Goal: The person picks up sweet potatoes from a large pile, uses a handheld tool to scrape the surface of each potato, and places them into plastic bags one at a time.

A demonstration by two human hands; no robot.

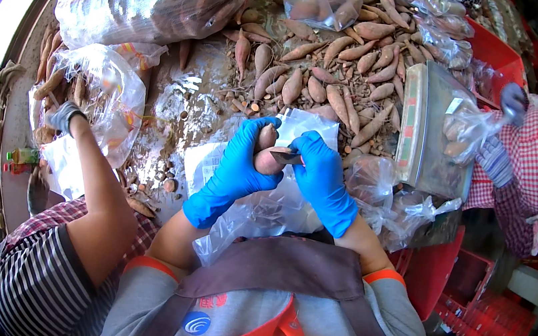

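Blue gloves cover both of my hands. In my left hand (236, 172) a reddish sweet potato (268, 162) is gripped, and a second rounded sweet potato end (265, 138) shows between the thumb and fingers; whether the two are joined is hidden. My right hand (323, 178) is closed round a small knife (287, 158), its dark blade lying against the nearer sweet potato. Below my hands a clear plastic bag (264, 209) spreads in front of my apron. A white sheet of plastic (314, 125) lies just beyond them.
Heaped sweet potatoes (362, 62) cover the far table, beside a large stuffed sack (148, 2). On the left, a co-worker's gloved hand (63, 117) is at an open plastic bag (108, 84). A clear-sided bin (438, 132) stands right, near another person's gloved hands (495, 159) and filled bag (463, 130).
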